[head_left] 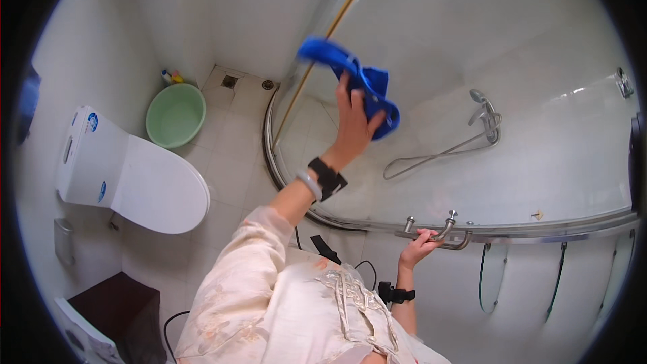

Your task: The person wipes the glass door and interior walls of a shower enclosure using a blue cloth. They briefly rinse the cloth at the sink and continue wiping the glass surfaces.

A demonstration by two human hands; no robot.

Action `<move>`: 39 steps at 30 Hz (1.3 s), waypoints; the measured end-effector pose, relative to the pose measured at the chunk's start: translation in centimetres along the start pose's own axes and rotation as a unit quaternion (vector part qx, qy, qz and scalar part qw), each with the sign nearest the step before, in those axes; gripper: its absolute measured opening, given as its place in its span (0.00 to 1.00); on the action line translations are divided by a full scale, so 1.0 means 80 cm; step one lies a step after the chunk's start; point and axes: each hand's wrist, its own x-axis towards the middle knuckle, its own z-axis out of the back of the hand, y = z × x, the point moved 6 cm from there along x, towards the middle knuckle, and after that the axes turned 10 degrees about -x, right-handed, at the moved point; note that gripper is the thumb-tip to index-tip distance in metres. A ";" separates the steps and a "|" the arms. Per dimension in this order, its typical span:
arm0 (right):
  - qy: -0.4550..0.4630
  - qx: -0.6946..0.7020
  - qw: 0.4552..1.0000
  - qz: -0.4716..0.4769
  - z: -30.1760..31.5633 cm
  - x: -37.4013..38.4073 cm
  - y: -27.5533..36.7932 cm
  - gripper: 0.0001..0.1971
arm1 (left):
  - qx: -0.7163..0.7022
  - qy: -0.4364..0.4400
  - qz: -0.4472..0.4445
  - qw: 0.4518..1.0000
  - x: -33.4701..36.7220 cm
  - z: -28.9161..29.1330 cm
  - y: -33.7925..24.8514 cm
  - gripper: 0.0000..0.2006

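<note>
My left hand [352, 125] is raised over the curved shower enclosure, its fingers closed on a bright blue cloth [373, 87]. Part of the cloth flares out to the left and is smeared by motion. It lies in front of the glass panel [431, 47]; whether it touches the glass I cannot tell. Lower down on the right, my right hand [420, 248] grips the metal door handle [445, 232] on the enclosure. A grey bangle and a black strap sit on my left wrist, and another black strap is on my right wrist.
A white toilet [162, 185] stands at the left, with a green basin [175, 116] on the floor behind it. Beyond the glass hangs a hand shower [485, 111] with its hose. Glass shelves [557, 280] are at the lower right. A dark brown box-shaped thing [121, 313] is at lower left.
</note>
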 end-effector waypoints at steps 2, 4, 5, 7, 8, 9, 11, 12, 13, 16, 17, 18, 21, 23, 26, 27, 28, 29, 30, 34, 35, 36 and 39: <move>-0.001 -0.015 1.000 0.004 -0.002 0.002 -0.001 0.07 | -0.081 -0.063 0.073 0.992 0.027 0.013 0.046 0.25; -0.004 -0.024 1.000 0.005 -0.004 0.004 0.001 0.08 | -0.098 -0.115 0.210 0.966 0.008 0.033 0.128 0.27; -0.006 -0.026 1.000 0.003 -0.005 0.005 0.002 0.09 | -0.058 -0.136 0.269 0.952 -0.014 0.047 0.168 0.28; -0.019 -0.033 0.999 0.001 -0.006 0.004 0.005 0.10 | -0.010 -0.186 0.358 0.915 -0.090 0.061 0.211 0.31; -0.026 -0.040 0.999 0.005 -0.007 0.004 0.009 0.11 | 0.001 -0.208 0.386 0.899 -0.135 0.063 0.230 0.31; -0.032 -0.047 0.998 0.010 -0.008 0.005 0.013 0.11 | 0.015 -0.231 0.413 0.881 -0.175 0.065 0.242 0.31; -0.041 -0.050 0.998 0.001 -0.007 0.000 0.018 0.10 | -0.019 -0.240 0.471 0.849 -0.238 0.052 0.259 0.31; -0.048 -0.050 0.998 -0.004 -0.008 -0.001 0.018 0.10 | -0.011 -0.214 0.492 0.844 -0.233 0.049 0.253 0.32; -0.053 -0.049 0.997 -0.004 -0.007 -0.002 0.015 0.09 | -0.022 -0.204 0.467 0.860 -0.206 0.046 0.238 0.31; -0.056 -0.048 0.997 0.006 -0.007 0.002 0.006 0.09 | -0.057 -0.175 0.357 0.916 -0.076 0.030 0.170 0.32; -0.058 -0.053 0.997 0.007 -0.005 0.000 0.005 0.09 | -0.069 -0.150 0.298 0.940 -0.034 0.017 0.137 0.32; -0.056 -0.056 0.997 0.008 -0.005 -0.001 0.005 0.10 | -0.090 -0.134 0.199 0.967 0.008 0.009 0.086 0.31; -0.064 -0.092 0.994 0.015 -0.007 0.002 0.004 0.09 | -0.075 -0.045 -0.043 0.995 0.058 -0.010 -0.030 0.28; -0.071 -0.087 0.994 0.001 -0.009 0.000 0.010 0.08 | 0.002 0.116 -0.133 0.984 0.021 -0.040 -0.060 0.19; -0.084 -0.087 0.993 -0.008 -0.007 -0.002 0.012 0.06 | 0.043 0.236 -0.354 0.904 -0.079 -0.063 -0.069 0.08; -0.090 -0.086 0.992 -0.010 -0.006 0.000 0.011 0.05 | 0.032 0.247 -0.425 0.870 -0.085 -0.056 -0.073 0.06; -0.088 -0.087 0.992 -0.004 -0.003 0.001 0.011 0.04 | 0.052 0.270 -0.424 0.863 -0.080 -0.060 -0.069 0.06; -0.087 -0.089 0.992 0.002 0.001 0.002 0.011 0.04 | 0.070 0.292 -0.423 0.855 -0.075 -0.065 -0.065 0.06; -0.086 -0.090 0.992 0.007 0.000 0.002 0.013 0.03 | 0.059 0.289 -0.396 0.870 -0.050 -0.062 -0.066 0.07; -0.116 -0.059 0.991 0.006 -0.005 0.002 0.011 0.02 | -0.029 0.170 -0.272 0.947 0.115 -0.041 -0.072 0.16; -0.116 -0.055 0.992 0.004 -0.005 0.003 0.009 0.02 | -0.072 0.160 -0.206 0.963 0.153 -0.027 -0.065 0.21; -0.118 -0.052 0.992 0.000 -0.004 0.002 0.005 0.02 | -0.065 0.077 -0.171 0.980 0.179 -0.017 -0.062 0.28; -0.129 -0.055 0.990 0.004 -0.007 0.005 0.016 0.03 | -0.166 0.031 0.002 0.986 0.172 -0.012 0.027 0.31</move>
